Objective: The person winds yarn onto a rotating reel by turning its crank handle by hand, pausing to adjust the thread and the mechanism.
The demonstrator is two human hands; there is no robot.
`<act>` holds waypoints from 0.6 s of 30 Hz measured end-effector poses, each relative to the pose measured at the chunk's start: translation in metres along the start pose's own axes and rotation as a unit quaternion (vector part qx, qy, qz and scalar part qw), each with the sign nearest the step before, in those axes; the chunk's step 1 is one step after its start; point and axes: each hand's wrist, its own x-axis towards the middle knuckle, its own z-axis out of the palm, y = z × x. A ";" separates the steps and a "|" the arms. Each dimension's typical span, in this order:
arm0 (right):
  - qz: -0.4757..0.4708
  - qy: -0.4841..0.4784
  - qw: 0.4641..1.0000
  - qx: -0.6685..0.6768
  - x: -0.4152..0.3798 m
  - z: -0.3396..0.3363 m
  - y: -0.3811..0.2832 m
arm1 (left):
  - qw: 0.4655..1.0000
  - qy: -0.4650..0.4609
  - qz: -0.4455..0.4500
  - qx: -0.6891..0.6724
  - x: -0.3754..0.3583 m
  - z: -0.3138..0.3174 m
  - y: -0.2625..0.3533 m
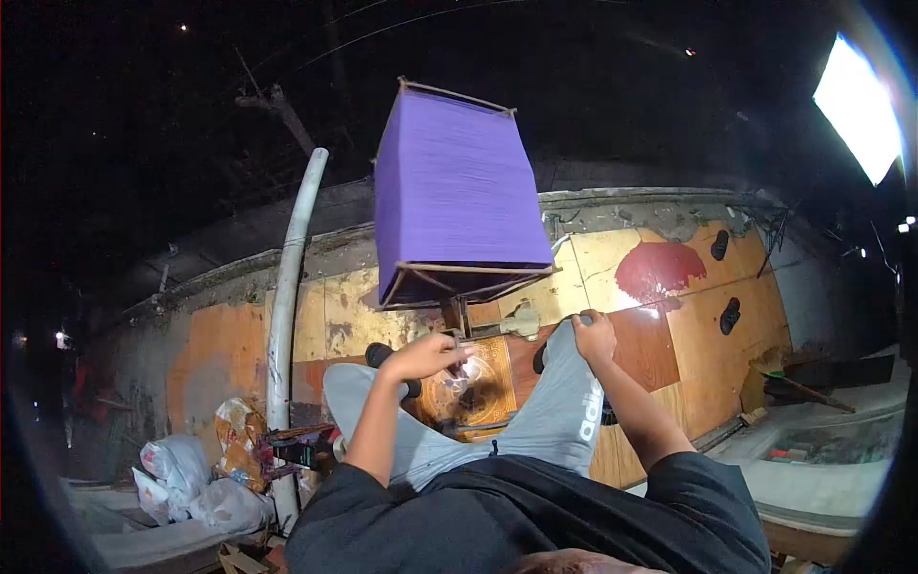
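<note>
In front of me stands a large four-sided reel [459, 182], covered in purple thread, with thin wooden sticks along its edges. A short wooden shaft [461, 316] comes out of its near end. My left hand [419, 359] is at the near end of this shaft, fingers curled around it. My right hand [595, 337] lies on my right knee with its fingers bent and close together; I cannot tell what, if anything, is in them. A pale, irregular piece [522, 320] lies on the floor right of the shaft. Grey trousers [559, 402] cover my spread legs.
A white pole [295, 258] rises on the left, near white plastic bags [182, 474] and an orange-brown bag [239, 435]. Dark shoes [730, 316] lie on the patchwork floor [660, 354] at right, by a red stain [660, 268]. A bright panel [859, 107] shines top right.
</note>
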 end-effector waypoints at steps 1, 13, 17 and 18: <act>0.009 -0.006 1.000 0.000 0.002 0.000 0.000 | 0.998 -0.025 0.036 -0.055 0.021 0.014 -0.009; 0.015 -0.017 1.000 -0.021 0.001 -0.002 -0.003 | 0.887 -0.074 -0.054 -0.453 0.155 0.156 -0.090; 0.006 -0.005 1.000 -0.008 0.002 0.001 0.001 | 0.900 -0.034 -0.146 -0.410 0.148 0.149 -0.177; 0.002 -0.001 1.000 -0.010 0.004 0.005 0.005 | 0.919 -0.038 -0.185 -0.345 0.129 0.129 -0.166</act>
